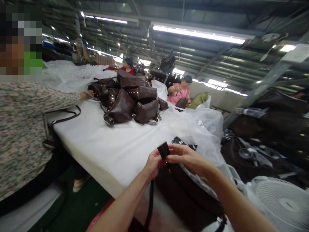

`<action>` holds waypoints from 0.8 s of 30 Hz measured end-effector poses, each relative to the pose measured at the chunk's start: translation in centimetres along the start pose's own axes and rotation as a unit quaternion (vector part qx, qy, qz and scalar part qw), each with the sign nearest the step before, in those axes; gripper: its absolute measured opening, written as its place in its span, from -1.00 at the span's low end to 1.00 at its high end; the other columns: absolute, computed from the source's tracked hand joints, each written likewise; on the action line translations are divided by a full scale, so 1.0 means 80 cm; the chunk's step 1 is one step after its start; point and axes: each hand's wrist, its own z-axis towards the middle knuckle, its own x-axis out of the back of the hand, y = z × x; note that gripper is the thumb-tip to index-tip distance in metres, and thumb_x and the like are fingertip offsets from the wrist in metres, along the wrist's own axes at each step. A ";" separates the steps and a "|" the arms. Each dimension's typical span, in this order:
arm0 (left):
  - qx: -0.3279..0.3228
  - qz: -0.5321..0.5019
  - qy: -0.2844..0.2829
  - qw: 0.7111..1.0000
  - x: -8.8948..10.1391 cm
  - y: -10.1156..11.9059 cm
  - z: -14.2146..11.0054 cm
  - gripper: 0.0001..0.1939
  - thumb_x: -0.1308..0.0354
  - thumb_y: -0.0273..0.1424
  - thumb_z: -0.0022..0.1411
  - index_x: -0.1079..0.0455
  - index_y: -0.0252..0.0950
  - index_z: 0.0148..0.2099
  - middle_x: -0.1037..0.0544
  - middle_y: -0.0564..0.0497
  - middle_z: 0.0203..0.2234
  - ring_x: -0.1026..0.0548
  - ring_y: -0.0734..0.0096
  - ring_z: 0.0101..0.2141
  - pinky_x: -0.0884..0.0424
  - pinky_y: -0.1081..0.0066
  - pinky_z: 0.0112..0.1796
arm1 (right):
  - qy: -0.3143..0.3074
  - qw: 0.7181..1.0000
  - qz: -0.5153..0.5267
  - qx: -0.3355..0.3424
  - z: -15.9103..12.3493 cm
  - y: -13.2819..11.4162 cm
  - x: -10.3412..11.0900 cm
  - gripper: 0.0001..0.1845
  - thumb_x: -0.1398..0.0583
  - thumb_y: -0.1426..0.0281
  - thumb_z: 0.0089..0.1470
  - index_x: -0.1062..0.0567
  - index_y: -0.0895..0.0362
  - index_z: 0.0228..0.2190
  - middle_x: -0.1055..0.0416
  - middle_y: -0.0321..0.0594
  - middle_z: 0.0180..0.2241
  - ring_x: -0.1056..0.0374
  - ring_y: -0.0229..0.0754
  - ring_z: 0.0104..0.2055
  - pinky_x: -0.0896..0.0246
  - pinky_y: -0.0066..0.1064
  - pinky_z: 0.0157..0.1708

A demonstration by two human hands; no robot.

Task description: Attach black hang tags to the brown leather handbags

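Both my hands meet at the near edge of a white table (101,141). My left hand (153,164) is closed around the lower part of a small dark tag (163,150). My right hand (184,157) pinches the same tag from the right side. Below my hands a dark brown bag (190,199) lies on the table edge, and its strap (151,203) hangs down past my left wrist. A few more dark tags (180,141) lie on the table just beyond my fingers.
A pile of dark brown bags (127,101) sits mid-table; a person in a patterned top (26,129) on the left reaches toward it. Clear plastic sheeting (205,129) bunches at the right. Two more people sit at the far end. A white fan (282,203) stands lower right.
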 end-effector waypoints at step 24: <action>-0.020 -0.059 -0.014 0.998 0.031 0.014 -0.003 -0.58 -0.49 -0.23 -0.16 -0.52 -0.39 -0.28 -0.59 -0.04 -0.43 -0.53 0.42 -0.44 -0.46 0.41 -0.37 | 0.058 0.742 -0.665 -0.057 0.062 -0.037 -0.044 -0.78 -0.10 0.39 0.13 -0.56 0.14 -0.28 -0.56 -0.03 -0.28 -0.50 -0.06 -0.23 -0.25 -0.42 -0.37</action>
